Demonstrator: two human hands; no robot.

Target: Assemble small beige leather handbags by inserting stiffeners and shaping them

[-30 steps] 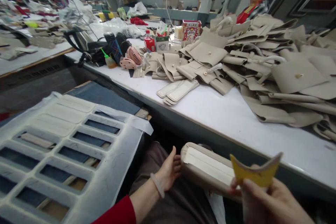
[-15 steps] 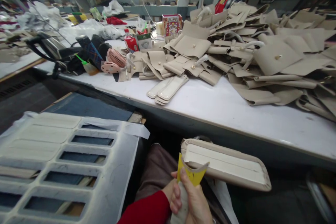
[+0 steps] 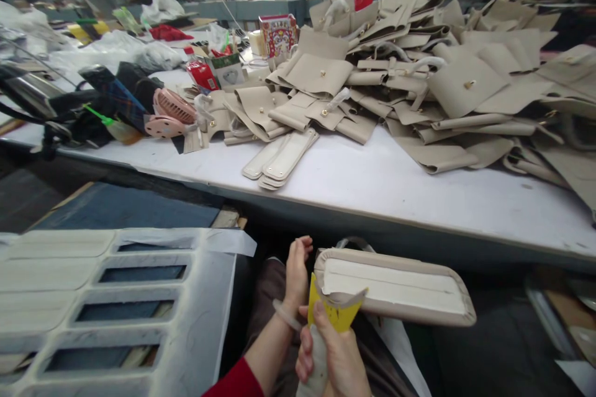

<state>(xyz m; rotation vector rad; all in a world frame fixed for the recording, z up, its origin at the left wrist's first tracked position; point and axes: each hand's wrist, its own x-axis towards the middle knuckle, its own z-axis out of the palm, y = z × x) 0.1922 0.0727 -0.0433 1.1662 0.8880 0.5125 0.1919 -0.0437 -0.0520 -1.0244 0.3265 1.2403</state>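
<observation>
Across my lap lies a beige leather bag body (image 3: 395, 316), its long oval base turned up and a white strip (image 3: 395, 285) set inside the rounded rim. My right hand (image 3: 339, 353) is closed around the pale handle of a yellow scraper-like tool (image 3: 335, 313) with a curved, notched end. That end is in front of the bag's left end; whether they touch I cannot tell. My left hand (image 3: 297, 267) reaches past the tool, fingers stretched out and holding nothing, just left of the bag. A pale bangle (image 3: 286, 315) is round the left wrist.
A whitish frame with slots (image 3: 198, 304) stands at left, pale panels (image 3: 51, 276) on it. On the white table (image 3: 354, 180) are stacked pale strips (image 3: 284, 158), a heap of beige leather pieces (image 3: 316, 74), a pink fan (image 3: 172, 111) and a red-labelled bottle (image 3: 200, 71). Two people are beyond.
My left hand has left the right hand and the tool, moving forward to beside the bag's left end. The right hand keeps its grip. The view has turned slightly right.
</observation>
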